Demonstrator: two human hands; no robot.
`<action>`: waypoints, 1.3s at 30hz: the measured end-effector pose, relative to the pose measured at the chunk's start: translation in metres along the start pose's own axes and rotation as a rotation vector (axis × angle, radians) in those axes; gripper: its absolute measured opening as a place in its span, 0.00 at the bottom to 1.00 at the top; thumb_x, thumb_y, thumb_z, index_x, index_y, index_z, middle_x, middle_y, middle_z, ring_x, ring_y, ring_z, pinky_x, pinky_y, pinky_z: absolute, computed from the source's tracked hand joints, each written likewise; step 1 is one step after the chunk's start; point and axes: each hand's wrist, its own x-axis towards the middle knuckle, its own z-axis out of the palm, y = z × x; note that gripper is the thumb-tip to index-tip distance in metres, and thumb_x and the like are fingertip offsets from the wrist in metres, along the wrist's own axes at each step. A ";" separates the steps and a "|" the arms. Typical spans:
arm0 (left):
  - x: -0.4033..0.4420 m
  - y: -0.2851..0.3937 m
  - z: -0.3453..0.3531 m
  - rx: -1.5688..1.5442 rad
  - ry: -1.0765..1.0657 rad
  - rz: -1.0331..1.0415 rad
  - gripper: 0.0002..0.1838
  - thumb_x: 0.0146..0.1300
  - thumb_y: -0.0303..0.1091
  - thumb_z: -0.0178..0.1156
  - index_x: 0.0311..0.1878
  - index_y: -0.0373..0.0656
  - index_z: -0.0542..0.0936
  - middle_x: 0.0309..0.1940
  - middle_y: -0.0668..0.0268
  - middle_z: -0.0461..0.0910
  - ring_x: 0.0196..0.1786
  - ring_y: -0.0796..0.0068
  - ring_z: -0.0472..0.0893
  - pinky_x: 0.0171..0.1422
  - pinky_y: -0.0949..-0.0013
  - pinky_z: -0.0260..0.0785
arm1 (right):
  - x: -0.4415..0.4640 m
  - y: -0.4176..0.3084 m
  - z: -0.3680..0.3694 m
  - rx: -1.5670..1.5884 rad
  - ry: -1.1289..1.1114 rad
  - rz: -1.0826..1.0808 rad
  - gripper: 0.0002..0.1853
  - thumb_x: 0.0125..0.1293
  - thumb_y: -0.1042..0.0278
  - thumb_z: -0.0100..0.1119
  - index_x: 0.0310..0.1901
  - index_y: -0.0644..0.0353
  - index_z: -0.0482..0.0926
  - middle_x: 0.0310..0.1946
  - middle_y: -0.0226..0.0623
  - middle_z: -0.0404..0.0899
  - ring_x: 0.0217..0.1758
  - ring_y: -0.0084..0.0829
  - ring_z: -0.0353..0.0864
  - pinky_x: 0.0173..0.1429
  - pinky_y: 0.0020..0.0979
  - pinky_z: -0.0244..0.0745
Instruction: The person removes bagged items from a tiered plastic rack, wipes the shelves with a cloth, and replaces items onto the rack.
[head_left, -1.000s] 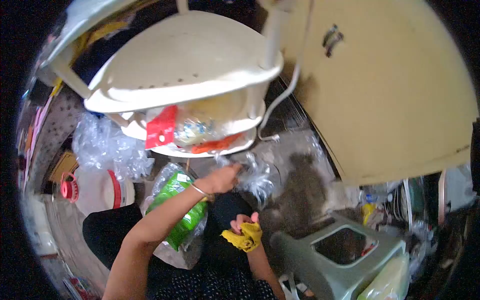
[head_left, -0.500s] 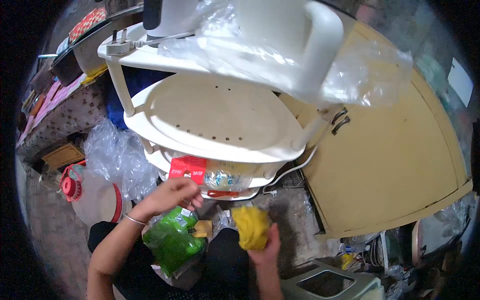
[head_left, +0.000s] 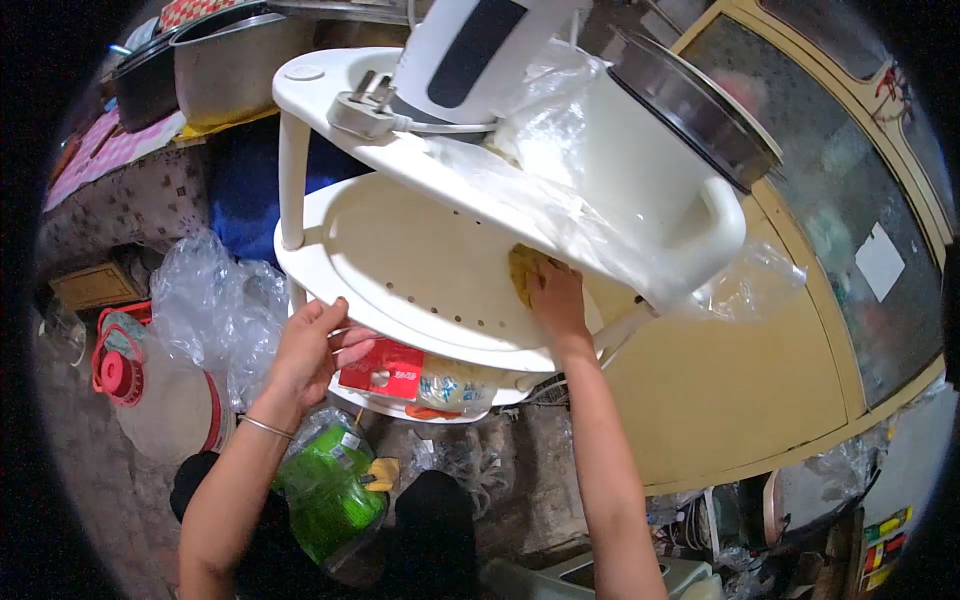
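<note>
A person's right hand is pressing a yellow cloth onto the middle shelf of a white plastic rack, toward that shelf's right end. Its fingers are closing on the cloth, though the tips are partly hidden from me by the cloth and the shelf above. The left hand is touching the front rim of the same shelf, its thumb resting at the edge and the other fingers spreading a little just below; I cannot tell whether they are clamping the rim.

Over the hands, the upper shelf is carrying a three-pin plug, a white appliance with a dark strip and clear plastic film, which is drooping over the edge. Beneath the middle shelf, a red-topped packet is sticking out near the left hand. On the floor side, a bright green packet is lying below that hand, while crumpled clear plastic and a red-lidded jug are sitting to the left. A cream cabinet is standing to the right of the rack.
</note>
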 end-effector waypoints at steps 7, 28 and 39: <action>0.001 0.002 0.000 0.055 0.005 -0.001 0.11 0.65 0.36 0.46 0.46 0.41 0.69 0.40 0.61 0.75 0.40 0.71 0.79 0.37 0.71 0.77 | 0.014 -0.045 -0.004 0.187 0.025 0.022 0.15 0.54 0.72 0.49 0.44 0.61 0.74 0.47 0.48 0.71 0.52 0.48 0.68 0.55 0.41 0.63; 0.003 -0.002 0.000 0.094 -0.021 0.077 0.12 0.66 0.34 0.43 0.49 0.40 0.67 0.39 0.60 0.76 0.38 0.72 0.79 0.37 0.72 0.77 | 0.016 -0.016 0.002 -0.079 -0.080 -0.117 0.21 0.52 0.76 0.49 0.52 0.60 0.70 0.53 0.50 0.67 0.57 0.47 0.64 0.61 0.41 0.56; 0.005 -0.007 0.002 0.110 -0.014 0.106 0.12 0.66 0.34 0.43 0.48 0.38 0.66 0.40 0.60 0.75 0.38 0.71 0.79 0.36 0.73 0.77 | 0.090 -0.102 0.099 0.289 -0.253 -0.270 0.14 0.54 0.74 0.46 0.41 0.60 0.77 0.44 0.43 0.75 0.52 0.43 0.67 0.58 0.38 0.59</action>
